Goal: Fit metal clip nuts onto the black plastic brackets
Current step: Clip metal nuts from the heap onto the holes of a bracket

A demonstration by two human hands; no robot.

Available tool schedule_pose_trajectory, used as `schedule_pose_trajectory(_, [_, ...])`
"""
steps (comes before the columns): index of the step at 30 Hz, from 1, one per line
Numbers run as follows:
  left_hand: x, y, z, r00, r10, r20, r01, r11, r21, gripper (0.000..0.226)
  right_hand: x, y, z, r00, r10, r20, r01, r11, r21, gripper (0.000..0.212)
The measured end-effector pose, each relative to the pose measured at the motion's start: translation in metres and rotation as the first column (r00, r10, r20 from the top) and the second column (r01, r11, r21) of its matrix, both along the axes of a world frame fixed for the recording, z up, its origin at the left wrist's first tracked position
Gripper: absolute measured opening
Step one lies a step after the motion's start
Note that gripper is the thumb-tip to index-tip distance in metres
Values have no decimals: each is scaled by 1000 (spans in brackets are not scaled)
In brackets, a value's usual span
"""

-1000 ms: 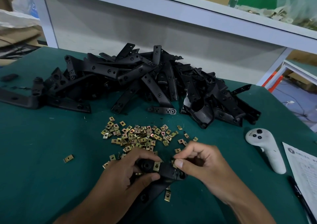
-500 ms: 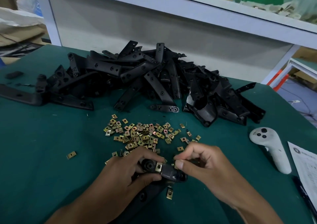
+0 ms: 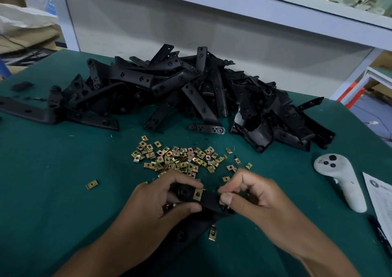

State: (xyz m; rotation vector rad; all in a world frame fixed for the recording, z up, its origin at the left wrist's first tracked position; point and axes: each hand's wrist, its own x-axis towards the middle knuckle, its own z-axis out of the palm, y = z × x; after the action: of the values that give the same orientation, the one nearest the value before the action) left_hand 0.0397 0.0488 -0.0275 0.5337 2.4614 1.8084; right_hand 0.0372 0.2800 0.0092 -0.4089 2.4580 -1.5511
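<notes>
Left grip [image 3: 167, 204]: curled round black bracket [image 3: 209, 200] near counter's front edge.
Right grip [image 3: 252, 194]: pinching clip nut [image 3: 222, 201] against bracket's end.
Fitted nut [image 3: 197, 195]: on bracket.
Loose nuts [image 3: 182, 160]: mid-counter [image 3: 53, 170].
Bracket pile [image 3: 191, 94]: toward back edge.

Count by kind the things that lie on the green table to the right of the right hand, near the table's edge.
white controller: 1
paper sheet: 1
black pen: 1
Total: 3
</notes>
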Motion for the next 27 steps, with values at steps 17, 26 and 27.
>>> schedule_pose_trajectory(17, [0,4,-4,992,101,73,-115,968,223,26,2,-17,-21,936,-192,-294,185,981,-51,35])
schedule_pose_trajectory(26, [3,8,0,987,150,54,-160,940,303,19,3,-19,-19,961,-215,-175,188,969,-160,42])
schedule_pose_trajectory(27, [3,8,1,988,146,55,-156,936,316,20,3,-17,-17,979,-174,-104,150,967,-206,42])
